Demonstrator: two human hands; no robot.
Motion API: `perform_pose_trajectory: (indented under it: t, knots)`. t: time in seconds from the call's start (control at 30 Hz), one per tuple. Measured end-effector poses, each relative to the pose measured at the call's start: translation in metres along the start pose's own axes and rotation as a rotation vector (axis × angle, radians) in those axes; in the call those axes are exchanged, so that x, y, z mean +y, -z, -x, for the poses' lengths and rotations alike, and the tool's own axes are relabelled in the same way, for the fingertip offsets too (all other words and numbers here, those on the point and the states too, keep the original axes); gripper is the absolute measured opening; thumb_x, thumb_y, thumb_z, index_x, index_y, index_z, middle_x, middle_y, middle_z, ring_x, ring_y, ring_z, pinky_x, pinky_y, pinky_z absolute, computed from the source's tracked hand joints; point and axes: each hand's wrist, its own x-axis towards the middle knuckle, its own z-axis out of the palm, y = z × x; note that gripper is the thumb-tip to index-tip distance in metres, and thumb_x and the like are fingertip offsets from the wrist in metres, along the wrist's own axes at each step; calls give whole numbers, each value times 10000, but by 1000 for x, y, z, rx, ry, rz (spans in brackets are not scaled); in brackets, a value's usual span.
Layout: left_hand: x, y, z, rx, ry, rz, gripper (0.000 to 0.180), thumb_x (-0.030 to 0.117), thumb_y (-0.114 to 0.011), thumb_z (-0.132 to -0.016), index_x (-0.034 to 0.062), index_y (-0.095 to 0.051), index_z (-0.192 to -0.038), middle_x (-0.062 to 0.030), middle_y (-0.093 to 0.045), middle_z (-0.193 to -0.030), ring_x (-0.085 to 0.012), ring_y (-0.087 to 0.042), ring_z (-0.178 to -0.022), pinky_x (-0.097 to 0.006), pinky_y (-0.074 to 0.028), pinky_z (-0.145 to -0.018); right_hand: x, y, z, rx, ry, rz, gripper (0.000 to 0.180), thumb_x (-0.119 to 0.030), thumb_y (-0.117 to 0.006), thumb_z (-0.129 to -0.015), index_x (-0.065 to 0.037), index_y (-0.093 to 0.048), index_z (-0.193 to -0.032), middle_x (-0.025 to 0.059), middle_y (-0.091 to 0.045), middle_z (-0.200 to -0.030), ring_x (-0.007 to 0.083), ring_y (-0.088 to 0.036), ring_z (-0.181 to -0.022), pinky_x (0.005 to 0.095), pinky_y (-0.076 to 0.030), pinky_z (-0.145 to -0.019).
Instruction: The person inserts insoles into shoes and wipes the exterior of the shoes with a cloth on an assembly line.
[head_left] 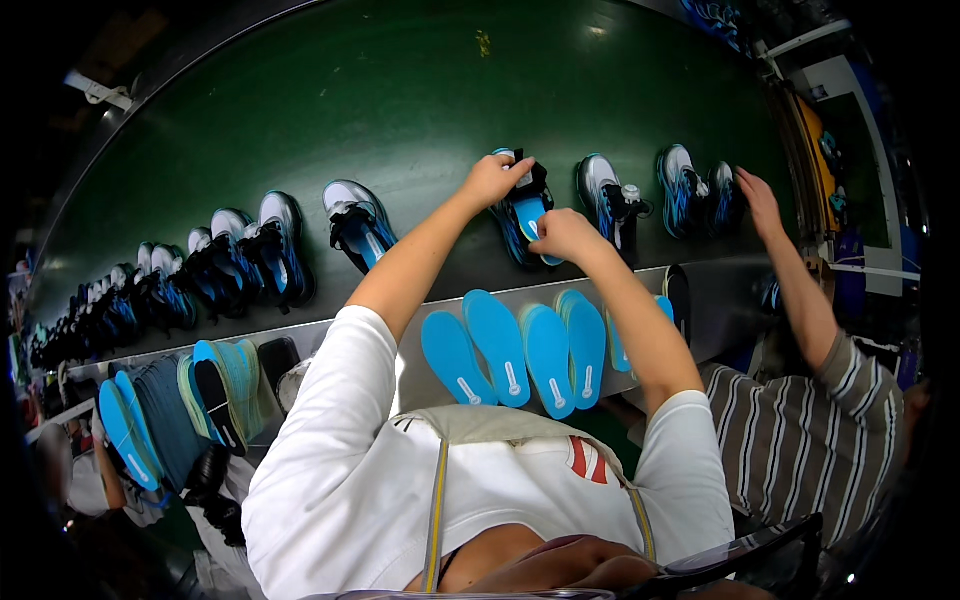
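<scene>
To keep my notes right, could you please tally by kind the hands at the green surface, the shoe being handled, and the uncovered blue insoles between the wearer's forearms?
Hands: 3 (left hand, right hand, co-worker's hand)
Handled shoe: 1
Uncovered blue insoles: 4
Total: 8
Insoles partly behind the right forearm are left out.

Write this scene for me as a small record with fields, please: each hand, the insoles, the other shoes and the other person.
Left hand: fingers on the toe-side part of a shoe
Right hand: at the heel end of that shoe, fingers by the blue insole inside; grip unclear
Loose blue insoles: between the white shirt and green table
Other shoes: rows on both sides
Other person: at right, striped shirt, one hand beside the rightmost shoe in the row
</scene>
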Motion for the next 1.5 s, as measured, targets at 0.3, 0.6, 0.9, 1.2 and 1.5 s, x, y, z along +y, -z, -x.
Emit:
perform_pose_trajectory:
  t: [0.3,0.6,0.9,1.2,1.5]
  knots:
    - [10,4,5,-18,-22,-202,498,480,-488,-714,4,-594,-815,-178,-573,-671,-267,-565,-643,-327,-431,-594,13,-39,-37,198,147,231,147,-79,-456,-679,-13,-578,-729,169,-552,-823,296,-534,-785,357,-443,-677]
    - [15,-6,4,202,-68,-374,399,375,-537,-719,26,-495,-906,-153,-579,-705,-296,-570,-671,-361,-443,-577,10,-36,-48,-201,162,550,238,-99,-453,-715,-9,-561,-907,177,-465,-1055,269,-432,-995,347,-384,-797]
    - [9,-14,-4,42,-564,-967,244,262,-534,-712,81,-431,-840,-94,-547,-654,-267,-556,-589,-374,-436,-477,11,-25,-61,-305,356,720,148,-168,-532,-666,-71,-621,-734,85,-597,-760,242,-556,-762,331,-435,-660]
    - [15,0,3,-177,-449,-985,235,292,-505,-736,92,-456,-850,-115,-540,-785,-274,-556,-666,-362,-445,-546,2,-26,-10,-293,195,314,329,-260,-393,-710,-6,-603,-717,126,-585,-780,248,-520,-836,363,-154,-956]
    - [4,-6,2,-177,-552,-1053,135,174,-422,-755,76,-468,-836,-111,-537,-785,-292,-549,-677,-377,-439,-576,-12,-90,74,837,250,-68,386,-116,-531,-670,3,-447,-1028,156,-493,-981,308,-477,-867,369,-353,-793]
